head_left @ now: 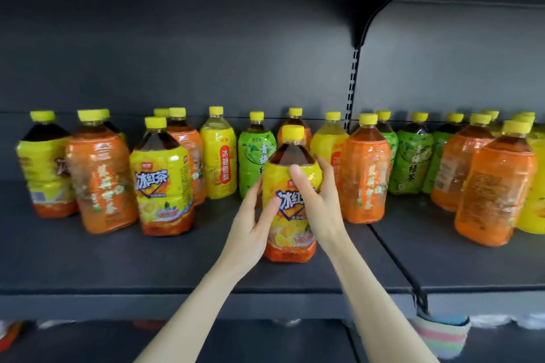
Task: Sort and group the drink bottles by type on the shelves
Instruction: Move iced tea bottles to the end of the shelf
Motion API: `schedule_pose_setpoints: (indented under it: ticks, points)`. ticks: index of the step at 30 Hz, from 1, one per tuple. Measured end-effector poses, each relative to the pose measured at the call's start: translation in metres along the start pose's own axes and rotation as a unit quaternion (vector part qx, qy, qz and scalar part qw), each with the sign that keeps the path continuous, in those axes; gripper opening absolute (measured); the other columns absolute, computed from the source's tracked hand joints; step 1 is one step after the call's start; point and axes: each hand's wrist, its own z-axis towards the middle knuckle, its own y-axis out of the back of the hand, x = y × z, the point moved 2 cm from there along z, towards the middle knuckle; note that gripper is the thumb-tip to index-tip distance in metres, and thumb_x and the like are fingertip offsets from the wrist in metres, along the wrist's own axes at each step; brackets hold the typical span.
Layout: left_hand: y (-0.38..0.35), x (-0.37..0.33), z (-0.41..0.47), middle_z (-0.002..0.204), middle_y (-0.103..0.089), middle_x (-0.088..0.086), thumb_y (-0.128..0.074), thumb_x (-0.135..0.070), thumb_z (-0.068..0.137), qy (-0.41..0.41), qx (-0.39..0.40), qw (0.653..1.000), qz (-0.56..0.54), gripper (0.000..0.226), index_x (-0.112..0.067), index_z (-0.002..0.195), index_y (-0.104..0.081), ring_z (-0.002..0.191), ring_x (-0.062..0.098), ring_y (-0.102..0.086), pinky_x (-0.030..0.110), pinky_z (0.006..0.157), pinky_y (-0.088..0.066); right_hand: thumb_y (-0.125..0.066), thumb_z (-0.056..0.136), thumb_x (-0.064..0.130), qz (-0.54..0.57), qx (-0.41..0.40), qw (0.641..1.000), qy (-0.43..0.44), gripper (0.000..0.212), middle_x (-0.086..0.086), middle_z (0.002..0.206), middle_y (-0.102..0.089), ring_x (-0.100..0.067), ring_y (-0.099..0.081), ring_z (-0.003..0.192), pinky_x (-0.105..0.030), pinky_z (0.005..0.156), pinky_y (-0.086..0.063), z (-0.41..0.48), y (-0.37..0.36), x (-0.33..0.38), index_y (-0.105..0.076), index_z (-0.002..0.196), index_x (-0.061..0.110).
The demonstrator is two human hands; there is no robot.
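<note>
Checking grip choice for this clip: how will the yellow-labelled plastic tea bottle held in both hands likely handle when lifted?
Probably heavy for its size: the yellow-labelled plastic tea bottle looks full to the neck. Its glossy film label may be slippery. Tall, it might tip if pushed high.

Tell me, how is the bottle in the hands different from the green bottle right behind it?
The held bottle has a yellow label with an orange bottom; the green bottle has a green label. The left hand and right hand grip the held bottle; nobody touches the green bottle. The held bottle is near the front of the shelf; the green bottle stands farther back. Both are upright with yellow caps.
</note>
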Motion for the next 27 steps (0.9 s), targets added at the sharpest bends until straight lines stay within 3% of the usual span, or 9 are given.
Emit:
schedule_pose_setpoints:
  ticks: [3, 5, 7, 9, 11, 14, 18, 22, 27]
  points:
    - [0.026, 0.002, -0.001, 0.130, -0.055, -0.009, -0.052, -0.038, 0.085, -0.005, -0.017, 1.000, 0.017, 0.057, -0.022, 0.139, -0.041, 0.114, -0.003, -0.055, 0.011, 0.082, -0.048, -0.065, 0.067, 0.067, 0.018, -0.006, 1.000, -0.023, 0.075, 0.003, 0.110, -0.070, -0.012, -0.068, 0.100, -0.042, 0.092, -0.054, 0.006, -0.024, -0.005, -0.050, 0.129, 0.027]
    - [0.044, 0.005, -0.006, 0.125, -0.055, -0.006, -0.054, -0.037, 0.085, -0.034, -0.083, 0.994, 0.070, 0.048, -0.020, 0.130, -0.050, 0.114, 0.005, -0.056, 0.018, 0.086, -0.050, -0.063, 0.064, 0.071, 0.028, -0.017, 0.999, -0.033, 0.079, 0.002, 0.109, -0.071, -0.010, -0.069, 0.098, -0.038, 0.089, -0.056, 0.008, -0.037, -0.009, -0.054, 0.127, 0.023]
    - [0.069, 0.008, -0.008, 0.124, -0.048, -0.002, -0.059, -0.036, 0.087, -0.077, -0.222, 0.955, 0.182, 0.043, -0.016, 0.125, -0.051, 0.118, 0.011, -0.049, 0.026, 0.094, -0.045, -0.066, 0.067, 0.071, 0.035, -0.030, 0.998, -0.032, 0.083, 0.001, 0.110, -0.070, -0.005, -0.069, 0.095, -0.025, 0.080, -0.057, 0.009, -0.045, -0.011, -0.052, 0.130, 0.019]
    - [0.098, 0.012, -0.003, 0.132, -0.040, 0.009, -0.065, -0.041, 0.082, -0.071, -0.360, 0.888, 0.276, 0.062, -0.009, 0.130, -0.043, 0.124, 0.023, -0.037, 0.036, 0.100, -0.034, -0.062, 0.070, 0.062, 0.047, -0.041, 0.998, -0.025, 0.075, 0.002, 0.104, -0.071, -0.002, -0.070, 0.087, -0.016, 0.068, -0.054, 0.012, -0.050, -0.011, -0.053, 0.129, 0.016]
    - [0.123, 0.016, 0.009, 0.141, -0.031, 0.018, -0.070, -0.047, 0.076, -0.009, -0.411, 0.862, 0.297, 0.086, -0.006, 0.139, -0.029, 0.131, 0.032, -0.029, 0.048, 0.104, -0.027, -0.059, 0.071, 0.058, 0.050, -0.049, 0.997, -0.022, 0.074, 0.001, 0.104, -0.071, -0.002, -0.070, 0.087, -0.014, 0.066, -0.053, 0.014, -0.053, -0.012, -0.053, 0.129, 0.014]
    - [0.145, 0.025, 0.026, 0.147, -0.027, 0.014, -0.072, -0.054, 0.072, 0.082, -0.377, 0.892, 0.237, 0.102, -0.012, 0.146, -0.016, 0.137, 0.032, -0.027, 0.052, 0.108, -0.023, -0.056, 0.070, 0.060, 0.047, -0.043, 0.998, -0.023, 0.078, -0.001, 0.109, -0.070, -0.004, -0.070, 0.089, -0.016, 0.067, -0.055, 0.015, -0.056, -0.015, -0.050, 0.133, 0.014]
    - [0.157, 0.027, 0.030, 0.133, -0.048, 0.013, -0.074, -0.067, 0.057, 0.130, -0.358, 0.882, 0.278, 0.107, -0.012, 0.138, -0.033, 0.125, 0.032, -0.043, 0.052, 0.104, -0.035, -0.055, 0.070, 0.060, 0.045, -0.037, 0.998, -0.020, 0.078, -0.001, 0.110, -0.069, -0.004, -0.070, 0.089, -0.016, 0.066, -0.055, 0.015, -0.056, -0.016, -0.048, 0.135, 0.015]
    - [0.139, 0.018, 0.019, 0.127, -0.043, 0.012, -0.075, -0.066, 0.055, 0.136, -0.313, 0.892, 0.296, 0.099, -0.010, 0.129, -0.040, 0.123, 0.028, -0.039, 0.048, 0.103, -0.037, -0.058, 0.067, 0.062, 0.048, -0.024, 0.998, -0.040, 0.084, -0.001, 0.112, -0.069, -0.011, -0.070, 0.094, -0.025, 0.076, -0.058, 0.016, -0.054, -0.018, -0.046, 0.137, 0.018]
    - [0.107, 0.004, -0.001, 0.116, -0.057, -0.005, -0.055, -0.058, 0.070, 0.100, -0.211, 0.971, 0.047, 0.075, -0.020, 0.132, -0.037, 0.106, 0.011, -0.058, 0.025, 0.079, -0.049, -0.064, 0.063, 0.067, 0.051, 0.006, 0.995, -0.087, 0.096, 0.001, 0.113, -0.069, -0.012, -0.070, 0.095, -0.032, 0.081, -0.058, 0.012, -0.052, -0.016, -0.038, 0.143, 0.022]
